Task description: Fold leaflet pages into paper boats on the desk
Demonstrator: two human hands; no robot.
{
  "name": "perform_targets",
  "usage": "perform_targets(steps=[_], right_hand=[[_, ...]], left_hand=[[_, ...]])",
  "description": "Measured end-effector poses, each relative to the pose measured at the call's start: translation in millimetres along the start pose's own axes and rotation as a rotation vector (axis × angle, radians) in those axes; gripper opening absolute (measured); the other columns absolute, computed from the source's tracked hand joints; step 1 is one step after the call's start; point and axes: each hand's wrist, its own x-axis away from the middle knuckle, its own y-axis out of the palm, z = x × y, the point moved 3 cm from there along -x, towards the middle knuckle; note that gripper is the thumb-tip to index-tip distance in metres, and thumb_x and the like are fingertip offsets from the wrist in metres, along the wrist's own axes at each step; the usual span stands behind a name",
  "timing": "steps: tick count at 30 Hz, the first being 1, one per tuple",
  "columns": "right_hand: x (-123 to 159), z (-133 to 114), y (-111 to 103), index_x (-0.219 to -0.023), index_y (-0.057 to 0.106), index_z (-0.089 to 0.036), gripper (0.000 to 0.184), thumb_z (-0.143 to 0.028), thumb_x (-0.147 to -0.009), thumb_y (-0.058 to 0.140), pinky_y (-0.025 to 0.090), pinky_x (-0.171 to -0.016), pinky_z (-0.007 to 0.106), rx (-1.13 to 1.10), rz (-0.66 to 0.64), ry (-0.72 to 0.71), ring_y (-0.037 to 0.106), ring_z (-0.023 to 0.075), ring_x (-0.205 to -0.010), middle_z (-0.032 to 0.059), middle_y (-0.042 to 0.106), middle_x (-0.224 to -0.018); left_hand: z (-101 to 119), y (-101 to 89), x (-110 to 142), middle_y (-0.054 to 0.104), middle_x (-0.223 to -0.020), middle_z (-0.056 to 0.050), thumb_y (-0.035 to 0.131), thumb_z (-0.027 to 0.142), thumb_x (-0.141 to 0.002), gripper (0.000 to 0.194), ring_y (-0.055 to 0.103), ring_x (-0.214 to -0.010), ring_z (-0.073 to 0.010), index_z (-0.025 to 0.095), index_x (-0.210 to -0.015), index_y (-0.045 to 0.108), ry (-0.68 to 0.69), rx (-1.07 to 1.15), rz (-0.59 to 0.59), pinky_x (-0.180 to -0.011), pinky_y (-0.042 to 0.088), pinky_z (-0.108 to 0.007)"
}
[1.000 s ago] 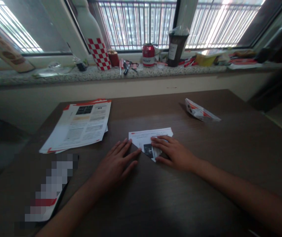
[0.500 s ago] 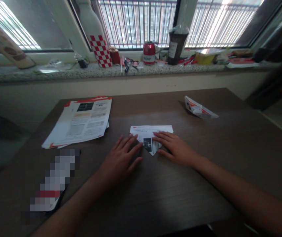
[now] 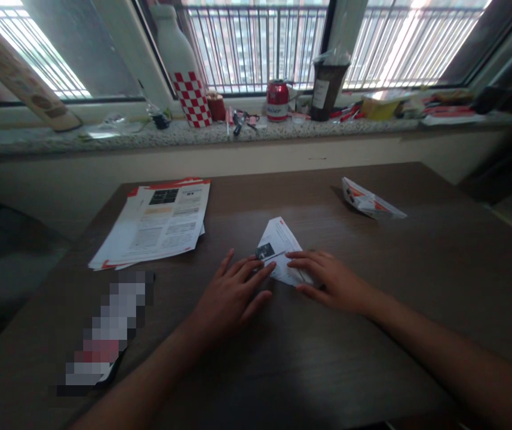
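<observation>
A small folded sheet of printed paper [image 3: 282,245] lies on the table in front of me, one corner pointing away. A dark picture shows on its left half. My left hand [image 3: 235,292] rests at the paper's left near edge, fingers spread and fingertips touching it. From the other side my right hand [image 3: 331,278] lies over the paper's right near edge, its fingers stretched out and the thumb a little apart. The underside of the paper beneath the right fingers is hidden.
A stack of printed sheets [image 3: 157,221] lies at the left of the brown table [image 3: 238,364]. Nearer me is a blurred-out phone-like object [image 3: 110,328]. A folded paper boat [image 3: 370,200] sits at the back right. A checkered bottle [image 3: 190,95], red can [image 3: 277,98] and cup [image 3: 327,86] line the sill.
The folded paper has turned, from its corner pointing at me to a corner pointing away. Both hands stay on it, slightly shifted. The whole view has moved a little.
</observation>
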Motion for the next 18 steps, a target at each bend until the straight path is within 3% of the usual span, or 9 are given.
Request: perform_targets(steps=[7,12,18], right_hand=[[1,-12,9,-0.144,0.056,-0.026,0.043,-0.036,-0.103,0.061,0.048,-0.113,0.047,-0.129,-0.130,-0.135,0.057,0.0250,-0.137,0.0091,0.055,-0.156],[-1,0,7,-0.144,0.057,-0.027,0.040,-0.030,-0.105,0.057,0.049,-0.113,0.050,-0.087,-0.026,-0.133,0.057,0.0253,-0.138,0.0097,0.057,-0.155],[-2,19,2,-0.145,0.058,-0.028,0.039,-0.031,-0.106,0.054,0.042,-0.119,0.056,0.048,0.020,-0.080,0.048,0.0279,-0.147,0.0090,0.053,-0.159]], left_hand=[[-7,11.9,-1,0.056,-0.149,-0.011,0.041,0.048,-0.110,0.050,0.048,-0.144,-0.0307,0.026,-0.155,0.046,-0.098,-0.027,0.036,-0.127,0.021,-0.063],[-9,15.1,-5,0.055,-0.150,-0.012,0.041,0.048,-0.110,0.049,0.048,-0.144,-0.0309,0.024,-0.152,0.050,-0.113,-0.019,0.031,-0.126,0.024,-0.062],[-5,14.8,-11,0.048,-0.161,-0.011,0.045,0.049,-0.109,0.051,0.034,-0.155,-0.0312,0.020,-0.151,0.050,-0.068,0.006,-0.013,-0.129,0.016,-0.062]])
